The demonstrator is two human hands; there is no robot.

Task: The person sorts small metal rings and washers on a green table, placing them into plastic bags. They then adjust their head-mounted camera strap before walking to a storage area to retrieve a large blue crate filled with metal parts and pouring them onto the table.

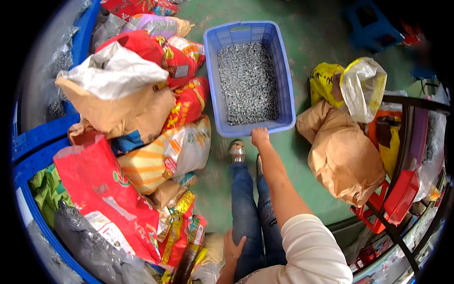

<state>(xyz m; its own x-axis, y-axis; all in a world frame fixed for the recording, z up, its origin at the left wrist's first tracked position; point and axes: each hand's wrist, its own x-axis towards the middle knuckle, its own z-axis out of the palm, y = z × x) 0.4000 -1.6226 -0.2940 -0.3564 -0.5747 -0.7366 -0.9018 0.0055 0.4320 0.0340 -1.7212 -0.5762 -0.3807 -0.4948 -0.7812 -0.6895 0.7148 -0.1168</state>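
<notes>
Item 1: one heap of filled sacks (137,123), left half of the frame, in brown paper, white plastic and red, orange-striped and yellow printed woven plastic. The exact count cannot be told, since many overlap.

Item 2: one blue plastic lattice-walled rectangular basket (283,71), top centre, standing on the green floor (312,38). It holds a bed of small silver-grey metal rings (248,83), far too many to count.

Item 3: one crumpled brown paper sack (343,156), right of centre, just beside the basket's lower right corner.

Item 4: two yellow-and-white plastic bags (364,87), upper right, resting against the top of that brown sack.

Item 5: one pair of blue denim-clad legs (248,213), lower centre. These are yours; one sandalled foot (237,151) shows near the basket's near wall.

Item 6: one red plastic tray-like piece (402,194), lower right, beside a dark metal frame.

Item 7: your right hand (260,136), centre of the frame, arm stretched out from a white sleeve. Its fingers are curled over the rim of the basket's near wall and closed on it.

Item 8: your left hand (234,248), bottom centre, lying on your left thigh with fingers spread loose, holding nothing.
</notes>
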